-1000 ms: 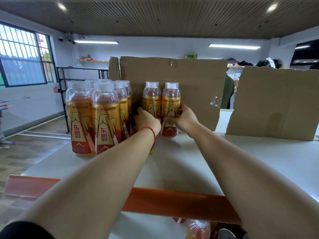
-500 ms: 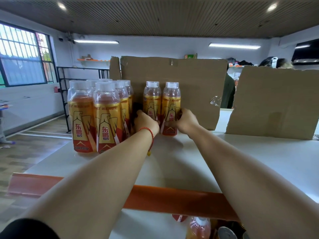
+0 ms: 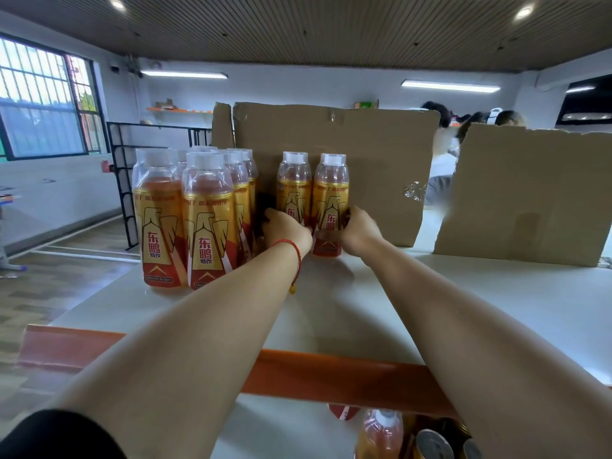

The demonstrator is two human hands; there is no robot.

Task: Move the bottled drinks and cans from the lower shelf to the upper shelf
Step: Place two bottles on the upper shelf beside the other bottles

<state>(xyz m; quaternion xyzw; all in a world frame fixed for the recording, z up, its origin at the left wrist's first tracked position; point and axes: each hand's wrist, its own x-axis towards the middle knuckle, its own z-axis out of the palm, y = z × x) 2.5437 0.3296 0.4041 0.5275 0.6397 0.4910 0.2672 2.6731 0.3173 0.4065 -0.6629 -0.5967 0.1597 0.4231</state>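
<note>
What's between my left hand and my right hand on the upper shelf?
In the head view, two upright bottled drinks stand side by side between the left hand and right hand.

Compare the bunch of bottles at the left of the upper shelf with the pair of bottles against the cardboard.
The bunch of bottles stands nearer the shelf's front edge; the pair of bottles stands further back, against the cardboard. The bunch holds more bottles, packed in rows; the pair is two, side by side. Nobody touches the bunch; the left hand and right hand are on the pair. All stand upright with the same gold-and-red label and white cap.
</note>
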